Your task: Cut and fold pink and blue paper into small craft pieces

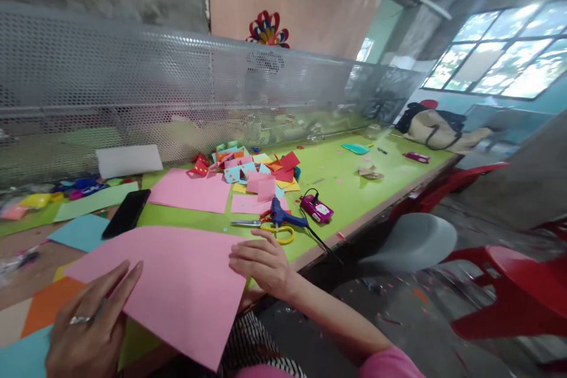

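Edges gripped by my left hand and right hand, this pink rectangular paper sheet should crease easily.

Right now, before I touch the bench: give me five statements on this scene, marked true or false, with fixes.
1. The right hand is at an edge of the large pink sheet. True.
2. A ring is worn on the right hand. False: it is on the left hand.
3. The glue gun is blue. True.
4. The black phone lies right of the glue gun. False: the phone lies to its left.
5. The plastic chair at the far right is green. False: it is red.
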`<state>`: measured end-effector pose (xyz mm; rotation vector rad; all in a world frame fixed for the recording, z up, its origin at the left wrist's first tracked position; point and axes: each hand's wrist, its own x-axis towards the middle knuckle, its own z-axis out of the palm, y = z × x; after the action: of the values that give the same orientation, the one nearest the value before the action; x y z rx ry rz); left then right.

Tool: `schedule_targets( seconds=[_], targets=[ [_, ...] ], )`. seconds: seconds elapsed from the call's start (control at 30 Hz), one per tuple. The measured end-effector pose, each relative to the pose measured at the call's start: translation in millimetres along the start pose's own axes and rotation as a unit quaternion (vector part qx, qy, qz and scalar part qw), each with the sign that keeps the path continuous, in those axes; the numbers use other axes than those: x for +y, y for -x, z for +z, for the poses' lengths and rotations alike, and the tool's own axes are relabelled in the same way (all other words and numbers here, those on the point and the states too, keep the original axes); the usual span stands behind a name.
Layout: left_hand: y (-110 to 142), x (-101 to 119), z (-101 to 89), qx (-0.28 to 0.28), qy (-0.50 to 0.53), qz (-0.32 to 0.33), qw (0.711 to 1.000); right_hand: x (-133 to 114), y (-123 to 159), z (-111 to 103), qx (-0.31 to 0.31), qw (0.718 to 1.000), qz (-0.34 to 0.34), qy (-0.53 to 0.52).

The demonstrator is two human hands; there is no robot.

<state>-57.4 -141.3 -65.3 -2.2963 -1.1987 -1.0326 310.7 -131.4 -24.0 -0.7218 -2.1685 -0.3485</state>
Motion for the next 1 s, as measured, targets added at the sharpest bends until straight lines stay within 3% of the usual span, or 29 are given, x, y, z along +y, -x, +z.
schedule_targets(
  seconds=[0.1, 0.17, 0.23, 0.33, 0.4, 0.47, 0.7, 1.0],
  targets=[
    [-4.6, 11.6, -4.5, 0.023, -0.069, 0.022, 0.997, -2.5, 2.8, -1.7, 0.017, 0.999, -0.004, -0.035],
    [-3.4, 19.2, -2.3, 0.011, -0.058, 0.022, 0.998, -1.3, 7.3, 0.0, -0.017, 0.998, 0.000, -0.054],
    [0.8, 26.1, 2.2, -0.041, -0.061, 0.034, 0.997, 2.3, 13.1, 3.7, -0.072, 0.995, 0.001, -0.063],
    [7.8, 38.6, 7.8, -0.139, -0.072, -0.029, 0.987, 7.4, 21.5, 9.7, -0.143, 0.987, 0.000, -0.077],
    [8.5, 49.4, 8.9, -0.165, -0.070, -0.082, 0.980, 8.4, 25.1, 12.1, -0.161, 0.983, 0.004, -0.086],
    [5.2, 60.3, 8.7, -0.174, -0.046, -0.108, 0.978, 7.6, 26.4, 13.3, -0.169, 0.982, 0.013, -0.088],
    [-9.9, 79.3, 15.3, -0.206, 0.125, -0.037, 0.970, 4.5, 22.7, 14.4, -0.177, 0.979, 0.058, -0.080],
    [-18.1, 80.3, 21.7, -0.213, 0.126, -0.133, 0.960, 9.8, 22.8, 9.7, -0.164, 0.979, 0.104, -0.065]
  ],
)
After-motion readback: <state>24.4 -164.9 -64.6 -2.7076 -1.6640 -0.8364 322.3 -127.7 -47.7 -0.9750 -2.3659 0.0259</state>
